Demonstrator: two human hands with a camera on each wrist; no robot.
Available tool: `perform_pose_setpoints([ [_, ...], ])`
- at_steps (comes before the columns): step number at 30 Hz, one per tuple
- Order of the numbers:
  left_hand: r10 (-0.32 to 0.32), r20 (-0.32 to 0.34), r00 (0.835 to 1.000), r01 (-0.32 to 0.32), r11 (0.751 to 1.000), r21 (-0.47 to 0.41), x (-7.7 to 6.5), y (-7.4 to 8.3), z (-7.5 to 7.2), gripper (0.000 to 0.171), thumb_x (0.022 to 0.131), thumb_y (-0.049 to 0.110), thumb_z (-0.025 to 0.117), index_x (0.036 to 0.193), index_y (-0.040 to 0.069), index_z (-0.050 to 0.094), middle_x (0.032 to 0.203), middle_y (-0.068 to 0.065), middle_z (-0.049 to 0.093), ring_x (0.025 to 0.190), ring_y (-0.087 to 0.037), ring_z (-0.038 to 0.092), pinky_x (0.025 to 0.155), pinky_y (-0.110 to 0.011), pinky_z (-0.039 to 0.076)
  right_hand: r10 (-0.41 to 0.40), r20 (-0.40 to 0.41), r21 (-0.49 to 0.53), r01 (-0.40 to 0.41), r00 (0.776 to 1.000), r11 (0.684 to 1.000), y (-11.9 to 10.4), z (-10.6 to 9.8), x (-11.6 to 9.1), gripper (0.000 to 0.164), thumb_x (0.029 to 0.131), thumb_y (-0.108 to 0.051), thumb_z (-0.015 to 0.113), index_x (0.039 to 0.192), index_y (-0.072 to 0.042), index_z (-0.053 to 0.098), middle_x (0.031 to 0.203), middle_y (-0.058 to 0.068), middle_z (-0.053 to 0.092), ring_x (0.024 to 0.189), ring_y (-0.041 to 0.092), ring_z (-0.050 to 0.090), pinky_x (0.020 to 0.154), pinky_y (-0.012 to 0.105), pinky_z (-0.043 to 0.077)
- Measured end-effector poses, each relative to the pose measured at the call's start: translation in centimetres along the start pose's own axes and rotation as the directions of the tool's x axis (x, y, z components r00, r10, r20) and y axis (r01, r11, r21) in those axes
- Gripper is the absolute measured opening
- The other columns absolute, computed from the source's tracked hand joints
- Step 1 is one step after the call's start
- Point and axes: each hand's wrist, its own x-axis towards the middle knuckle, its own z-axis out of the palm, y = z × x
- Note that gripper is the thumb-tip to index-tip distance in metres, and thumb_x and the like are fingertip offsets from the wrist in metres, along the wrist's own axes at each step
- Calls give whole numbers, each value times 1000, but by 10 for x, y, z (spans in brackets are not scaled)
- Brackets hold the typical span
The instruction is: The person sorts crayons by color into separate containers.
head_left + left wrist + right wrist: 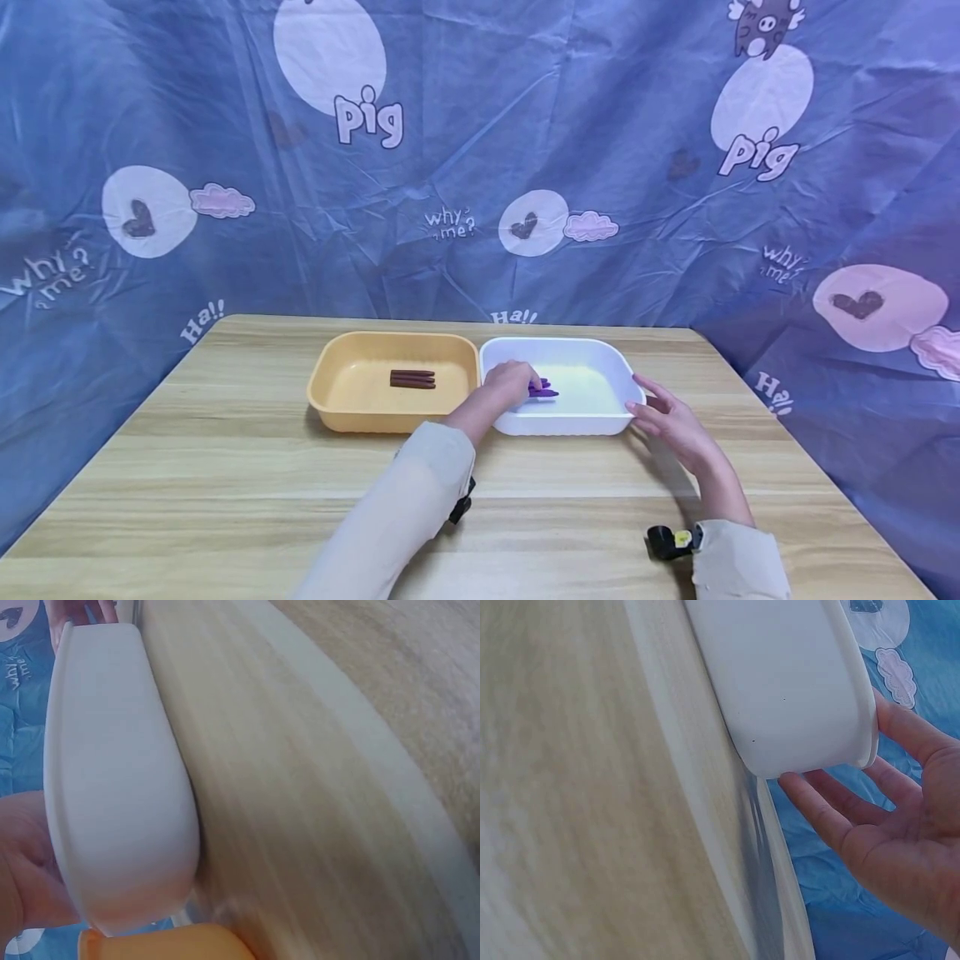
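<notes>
The white basket (577,426) stands on the table, with several slim purple crayons (543,393) lying toward its left side. My left hand (513,382) reaches over the left part of that basket, its fingers bent down around the crayons and partly covering them. In the left wrist view, the basket's white wall (112,765) hides the fingers. My right hand (671,421) touches the basket's right end, fingers spread and fairly straight. The right wrist view shows its fingertips against the rim and outer wall (795,690).
Close against the white basket's left side stands a yellow basket (397,423). Inside it several brown crayons (412,379) lie in a neat row. The wooden table (225,483) ends at a blue printed cloth (450,275) hanging behind.
</notes>
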Motion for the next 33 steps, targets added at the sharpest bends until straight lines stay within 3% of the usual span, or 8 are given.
perform_pose_setpoints([
  [7, -43, 20, 999, 43, 999, 12, 2, 0, 7, 38, 86, -1, 55, 109, 25, 70, 112, 0, 62, 96, -17, 55, 80, -25, 44, 6, -4, -2, -6, 1000, 1000, 0, 0, -1, 69, 93, -13, 55, 146, -1, 12, 136, 36, 25, 104, 13, 53, 92, 29, 43],
  [12, -47, -12, 999, 47, 998, 29, 2, 0, 9, 34, 84, 3, 59, 107, 25, 71, 108, -1, 64, 93, -18, 57, 78, -25, 45, 2, 0, 2, -2, 1000, 1000, 1, 0, -1, 69, 93, -13, 54, 146, 0, 11, 135, 36, 26, 103, 11, 53, 92, 28, 43],
  [18, -33, -41, 999, 37, 993, 116, 4, -3, 11, 34, 81, 2, 61, 104, 26, 72, 104, 1, 65, 89, -17, 58, 71, -26, 48, 4, 5, 8, -4, 1000, 1000, 1, 1, 2, 70, 93, -13, 55, 146, 0, 11, 135, 36, 26, 102, 10, 54, 91, 28, 43],
  [24, -53, -52, 997, 60, 989, 137, 1, -5, 11, 22, 77, -2, 61, 75, 18, 68, 83, 1, 62, 74, -16, 53, 59, -26, 46, 1, 8, 4, -1, 1000, 1000, 2, 4, 5, 70, 93, -13, 55, 146, 0, 12, 135, 36, 26, 102, 10, 54, 91, 29, 43],
  [26, -59, -53, 997, 65, 990, 125, 1, -6, 10, 20, 77, -2, 61, 72, 17, 66, 80, 1, 60, 72, -15, 52, 57, -26, 45, 3, 8, 5, -4, 1000, 1000, 2, 4, 5, 69, 93, -13, 55, 146, -1, 12, 136, 36, 26, 101, 10, 54, 91, 29, 43],
  [30, -46, -65, 997, 53, 993, 105, -2, -9, 2, 24, 79, -1, 61, 88, 19, 71, 91, 1, 64, 83, -16, 56, 65, -28, 48, 15, 7, -22, -14, 1000, 1000, 0, 5, 4, 69, 93, -14, 55, 146, -1, 13, 137, 35, 24, 102, 11, 53, 91, 29, 43],
  [33, -11, -83, 996, 18, 996, 88, -6, -13, -10, 31, 80, 1, 61, 104, 19, 70, 107, 0, 64, 97, -19, 56, 73, -30, 49, -9, -14, -126, 8, 1000, 992, -6, 4, 3, 67, 93, -17, 55, 144, 2, 16, 138, 34, 25, 110, 23, 51, 93, 34, 42],
])
